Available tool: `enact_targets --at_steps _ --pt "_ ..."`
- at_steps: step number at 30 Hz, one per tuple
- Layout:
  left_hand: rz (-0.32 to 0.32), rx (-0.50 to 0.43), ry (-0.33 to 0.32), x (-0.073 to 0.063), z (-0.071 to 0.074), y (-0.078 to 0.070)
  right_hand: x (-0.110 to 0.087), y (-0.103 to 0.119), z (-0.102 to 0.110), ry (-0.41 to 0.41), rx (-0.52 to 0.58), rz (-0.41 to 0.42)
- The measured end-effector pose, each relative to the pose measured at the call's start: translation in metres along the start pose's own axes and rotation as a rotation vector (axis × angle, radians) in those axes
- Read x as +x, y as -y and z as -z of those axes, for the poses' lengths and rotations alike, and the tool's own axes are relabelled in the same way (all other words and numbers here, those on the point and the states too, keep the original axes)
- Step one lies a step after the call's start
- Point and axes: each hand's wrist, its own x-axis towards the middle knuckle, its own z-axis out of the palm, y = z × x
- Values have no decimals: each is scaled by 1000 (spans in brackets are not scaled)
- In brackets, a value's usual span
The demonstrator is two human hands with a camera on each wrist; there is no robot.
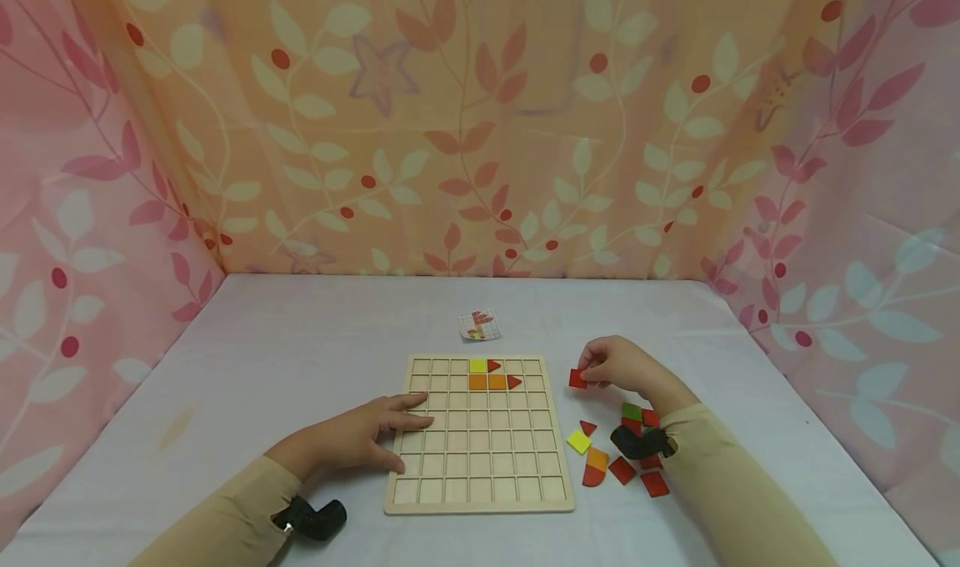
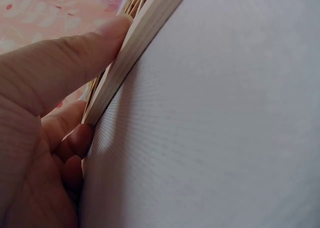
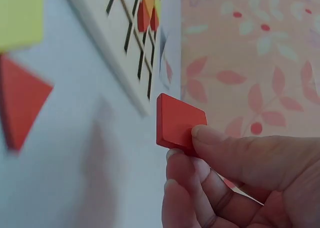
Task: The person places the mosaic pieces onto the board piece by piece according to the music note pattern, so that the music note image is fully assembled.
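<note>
My right hand pinches a red square tile between thumb and fingers, raised off the table to the right of the board. My left hand lies at the left edge of the wooden grid board, fingers spread. Its thumb touches the rim in the left wrist view. In the board's top rows sit a yellow square tile, two orange square tiles and two red triangle tiles.
A small pattern card lies beyond the board. Right of the board are a loose red triangle, a yellow square, an orange square, a red rounded tile and several red tiles, partly hidden by the right wrist. Patterned curtains surround the table.
</note>
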Motion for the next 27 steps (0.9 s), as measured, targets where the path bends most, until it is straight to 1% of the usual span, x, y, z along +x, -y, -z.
enact_targets --at_steps 4,11,18,24,27 --pt "11 3 4 0 0 1 5 13 -13 20 21 31" --pt "36 -13 8 0 -1 1 11 41 -36 79 66 126" --pt "40 -16 12 0 -1 1 19 62 -60 94 8 181" --pt "43 -10 14 0 0 1 24 73 -77 78 -35 283" --pt "39 1 12 0 0 1 25 77 -84 77 -48 293"
